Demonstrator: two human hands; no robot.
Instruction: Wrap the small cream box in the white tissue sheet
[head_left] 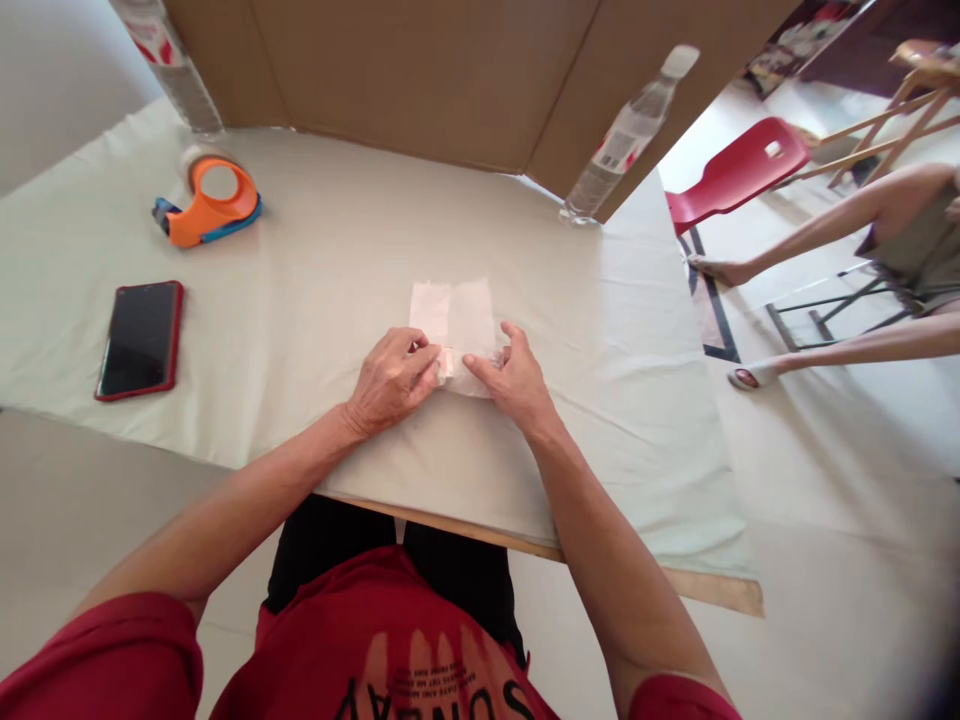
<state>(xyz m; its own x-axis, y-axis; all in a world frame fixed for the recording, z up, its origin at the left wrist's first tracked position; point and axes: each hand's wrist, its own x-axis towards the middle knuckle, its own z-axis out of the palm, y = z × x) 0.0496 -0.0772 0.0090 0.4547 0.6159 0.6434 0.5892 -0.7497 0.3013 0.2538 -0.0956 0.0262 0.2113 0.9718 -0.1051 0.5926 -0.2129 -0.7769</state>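
A thin, whitish, partly see-through sheet [471, 308] lies on the cloth-covered table in front of me, its near edge bunched up. My left hand [396, 382] is closed at the near left corner, thumb and fingers pinching the bunched part. At the near right side, my right hand [517, 380] has its thumb on the folded edge and its fingers curled around the side. Between the two hands shows a small pale bundle [448, 364]; what is inside it I cannot make out.
An orange and blue tape dispenser [214, 205] and a red-cased phone [140, 340] lie to the left. Water bottles [626, 140] stand by a cardboard panel [420, 80] at the back. Beyond the right table edge are a red chair [739, 175] and a seated person's legs [840, 230].
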